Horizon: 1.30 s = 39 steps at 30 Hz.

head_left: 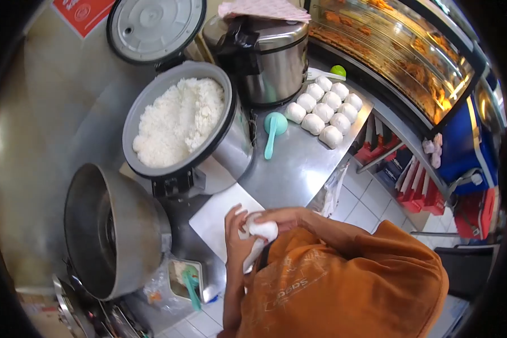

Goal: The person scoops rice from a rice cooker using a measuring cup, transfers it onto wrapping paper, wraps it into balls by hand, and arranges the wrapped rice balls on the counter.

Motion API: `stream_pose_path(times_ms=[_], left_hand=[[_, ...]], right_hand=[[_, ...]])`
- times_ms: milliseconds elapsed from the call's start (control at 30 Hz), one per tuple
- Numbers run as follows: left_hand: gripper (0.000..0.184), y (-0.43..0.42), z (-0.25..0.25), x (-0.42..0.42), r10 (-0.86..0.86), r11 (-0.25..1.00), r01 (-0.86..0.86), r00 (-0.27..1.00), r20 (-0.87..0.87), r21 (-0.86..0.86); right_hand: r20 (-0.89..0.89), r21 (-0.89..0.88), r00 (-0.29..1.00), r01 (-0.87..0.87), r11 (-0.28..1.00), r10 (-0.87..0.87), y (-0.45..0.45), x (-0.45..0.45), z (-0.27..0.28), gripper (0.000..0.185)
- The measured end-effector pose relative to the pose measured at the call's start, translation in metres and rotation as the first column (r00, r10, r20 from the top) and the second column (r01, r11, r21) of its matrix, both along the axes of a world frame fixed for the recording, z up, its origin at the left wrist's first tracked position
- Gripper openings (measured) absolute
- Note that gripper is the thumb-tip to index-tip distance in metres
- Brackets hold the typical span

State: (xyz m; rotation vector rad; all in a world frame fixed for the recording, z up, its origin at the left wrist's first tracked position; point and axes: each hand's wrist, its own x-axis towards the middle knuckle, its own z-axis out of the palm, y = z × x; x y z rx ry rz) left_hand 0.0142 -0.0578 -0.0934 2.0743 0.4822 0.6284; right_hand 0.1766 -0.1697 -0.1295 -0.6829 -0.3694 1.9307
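Note:
Close to my chest, I hold a white paper-wrapped rice ball (263, 228) between both hands. My left hand (238, 241) has its fingers curled around the near-left side, with paper hanging below it. My right hand (284, 218) presses on the ball from the right, partly over its top. White wrapping sheets (222, 211) lie on the steel table just beyond my hands. A large cooker of cooked rice (180, 121) stands open ahead. Right of it rests a mint-green scoop (273, 132), beside rows of finished white wrapped balls (324, 112).
A deep metal pot (115, 231) stands at the left. Near it, a small container (185, 276) holds a green spoon. A second cooker (270, 59) with a pink cloth is behind. A glass food warmer (394, 48) borders the table's far right, near a green lime (338, 70).

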Motion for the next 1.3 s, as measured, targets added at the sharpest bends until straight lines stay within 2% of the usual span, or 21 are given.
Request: stream_pose_path(times_ms=[67, 100, 200, 233, 267, 333, 467, 500, 533, 600, 667, 767, 867, 933, 1000, 1033, 1067, 1100, 1200, 1267, 1300], left_hand=[[0.079, 0.009, -0.031, -0.007, -0.061, 0.997, 0.059, 0.997, 0.047, 0.053], [0.075, 0.008, -0.019, -0.002, -0.034, 0.982, 0.027, 0.999, 0.034, 0.186], [0.063, 0.016, -0.017, 0.008, 0.019, 0.959, 0.041, 0.978, -0.207, 0.281], [0.065, 0.02, -0.03, 0.006, -0.091, 0.986, 0.045, 0.953, -0.287, -0.162], [0.063, 0.018, -0.037, 0.006, -0.093, 0.87, -0.012, 0.978, -0.188, -0.492], [0.06, 0.005, -0.042, 0.009, 0.003, 0.329, -0.026, 1.0, -0.027, -0.944], [0.056, 0.007, -0.066, 0.016, 0.083, 0.117, 0.125, 0.987, 0.135, -0.985], [0.055, 0.001, -0.063, 0.022, 0.011, 0.38, 0.032, 0.999, 0.039, -0.924], [0.054, 0.0, -0.063, 0.026, 0.031, 0.351, 0.035, 0.998, 0.049, -0.936], [0.052, 0.007, -0.064, 0.033, 0.064, 0.309, 0.046, 0.996, 0.069, -0.95], [0.049, 0.01, -0.069, 0.042, 0.121, 0.213, 0.048, 0.99, 0.076, -0.976], [0.049, 0.009, -0.067, 0.06, 0.113, 0.142, -0.037, 0.993, -0.021, -0.989], [0.054, 0.006, -0.065, 0.087, 0.085, 0.195, -0.171, 0.984, -0.157, -0.966], [0.056, 0.007, -0.072, 0.112, 0.103, 0.175, -0.236, 0.97, -0.221, -0.956], [0.058, 0.005, -0.077, 0.15, 0.126, 0.198, -0.315, 0.947, -0.294, -0.928], [0.063, 0.002, -0.069, 0.181, 0.161, 0.228, -0.416, 0.908, -0.388, -0.88], [0.069, 0.004, -0.088, 0.206, 0.191, 0.322, -0.405, 0.913, -0.36, -0.856], [0.075, 0.008, -0.107, 0.233, 0.22, 0.525, -0.477, 0.876, -0.429, -0.705], [0.083, 0.021, -0.114, 0.32, 0.14, 0.777, -0.381, 0.881, -0.453, -0.501], [0.086, 0.022, -0.131, 0.346, 0.311, 0.942, -0.335, 0.845, -0.436, 0.022], [0.086, 0.017, -0.118, 0.349, 0.254, 0.964, -0.264, 0.862, -0.438, 0.039]], right_hand=[[-0.004, -0.059, 1.0, -0.03, 0.998, 0.03, -0.004, -0.004, 0.032, 0.056], [0.121, -0.049, 0.993, 0.012, 0.999, -0.006, -0.005, -0.009, 0.026, 0.059], [0.543, -0.048, 0.835, 0.135, 0.99, -0.087, -0.001, -0.004, 0.012, 0.068], [0.691, -0.073, 0.718, 0.189, 0.979, -0.087, 0.002, -0.002, 0.014, 0.07], [0.814, -0.089, 0.576, 0.249, 0.964, -0.074, 0.005, 0.0, 0.015, 0.072], [0.891, -0.016, 0.436, 0.306, 0.952, -0.125, 0.006, 0.004, 0.014, 0.07], [0.931, 0.104, 0.328, 0.184, 0.977, -0.161, 0.003, 0.019, 0.026, 0.064], [0.927, 0.142, 0.322, 0.173, 0.975, -0.192, 0.006, 0.034, 0.022, 0.065], [0.921, 0.181, 0.318, 0.159, 0.97, -0.224, 0.01, 0.051, 0.016, 0.065], [0.987, 0.153, -0.071, 0.2, 0.968, -0.141, 0.033, 0.09, -0.01, 0.053], [0.957, 0.063, -0.272, 0.54, 0.839, 0.103, 0.054, 0.11, 0.011, 0.043], [0.885, 0.353, -0.454, 0.506, 0.787, -0.106, 0.077, 0.149, -0.083, 0.029], [0.965, 0.251, -0.213, 0.569, 0.783, -0.155, 0.05, 0.154, -0.086, 0.028], [0.974, 0.204, -0.068, 0.665, 0.718, -0.214, -0.004, 0.141, -0.04, 0.026], [0.975, 0.168, -0.031, 0.746, 0.645, -0.218, -0.06, 0.124, -0.011, 0.029], [0.961, 0.266, -0.159, 0.755, 0.599, -0.226, -0.085, 0.115, -0.013, 0.024], [0.932, 0.362, -0.284, 0.75, 0.554, -0.226, -0.108, 0.108, -0.013, 0.019], [0.933, 0.358, -0.269, 0.756, 0.548, -0.239, -0.128, 0.106, -0.003, 0.019], [0.962, 0.265, -0.19, 0.818, 0.51, -0.194, -0.165, 0.102, 0.007, 0.013], [0.966, 0.243, -0.168, 0.855, 0.458, -0.198, -0.174, 0.099, 0.004, 0.013], [0.963, 0.251, -0.177, 0.864, 0.437, -0.203, -0.177, 0.098, 0.004, 0.013]])
